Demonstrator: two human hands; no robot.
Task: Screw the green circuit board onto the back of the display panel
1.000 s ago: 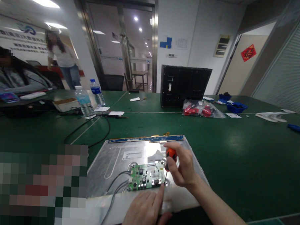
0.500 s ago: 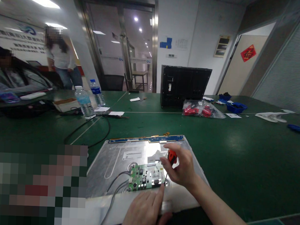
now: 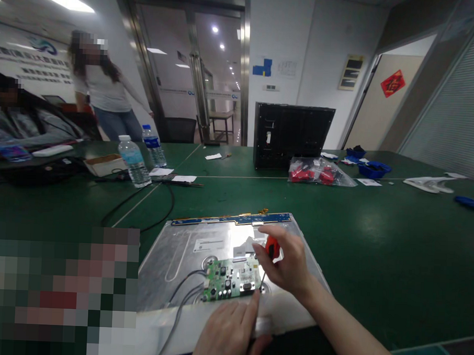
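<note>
A silvery LCD panel (image 3: 174, 248) lies back side up, with a green circuit board (image 3: 232, 277) on its metal. My right hand (image 3: 292, 258) has its fingers curled round the orange-red and black handle of a screwdriver (image 3: 273, 247). The screwdriver's thin shaft slants down to the board's lower right corner. My left hand (image 3: 230, 329) lies over the panel's near edge, fingers stretched out, its index fingertip at that same corner beside the screwdriver tip. The screw itself is too small to make out. Grey and black cables (image 3: 180, 311) run from the board's left side.
Water bottles (image 3: 134, 162) and a black cable (image 3: 173, 201) are at the left. Farther back stand a black monitor housing (image 3: 291, 135) and a clear bag of red parts (image 3: 319, 173). Blue trays (image 3: 373, 170) sit at the far right. Two people are beyond the table's left side.
My right thumb has shifted up and left off the screwdriver handle, which leans a little more to the right. My left hand keeps its place. The standing person has moved right and nearer.
</note>
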